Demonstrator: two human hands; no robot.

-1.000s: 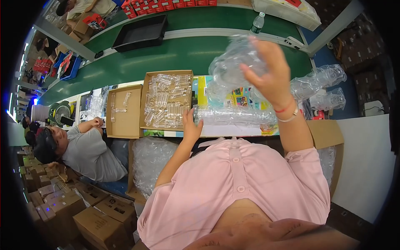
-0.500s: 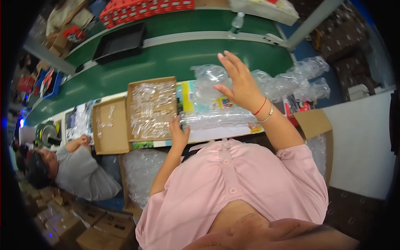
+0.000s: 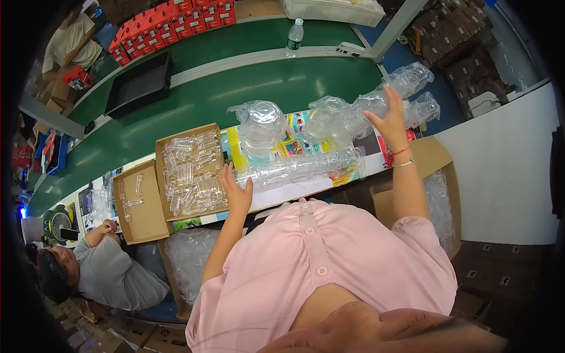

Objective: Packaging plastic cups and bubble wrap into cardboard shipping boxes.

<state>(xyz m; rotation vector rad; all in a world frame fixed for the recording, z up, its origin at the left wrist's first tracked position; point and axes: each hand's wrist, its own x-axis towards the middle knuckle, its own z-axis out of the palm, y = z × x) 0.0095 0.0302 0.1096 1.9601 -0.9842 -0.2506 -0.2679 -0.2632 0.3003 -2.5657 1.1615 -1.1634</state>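
A long clear wrapped tube (image 3: pixel 306 169) lies across the colourful printed board (image 3: pixel 276 196) in front of me. At its left end is my left hand (image 3: pixel 238 191), fingers and thumb apart, seemingly touching the wrap. Open and with fingers spread, my right hand (image 3: pixel 391 123) is over a group of clear plastic-wrapped pieces (image 3: pixel 344 120) at the right, holding nothing that I can see. Another rounded wrapped piece (image 3: pixel 261 125) sits behind the tube. What is inside the wraps cannot be made out.
Left of the board, a cardboard tray (image 3: pixel 219 130) holds several small clear tubes, beside a second tray (image 3: pixel 147 220) with a few. A black tray (image 3: pixel 138 85), a water bottle (image 3: pixel 294 38) and red boxes (image 3: pixel 176 26) stand farther back. A co-worker (image 3: pixel 115 270) sits at left.
My right hand has moved rightward from above the tube to the wrapped pieces. The view has shifted, so the table sits further left. My left hand stays by the tube's left end.
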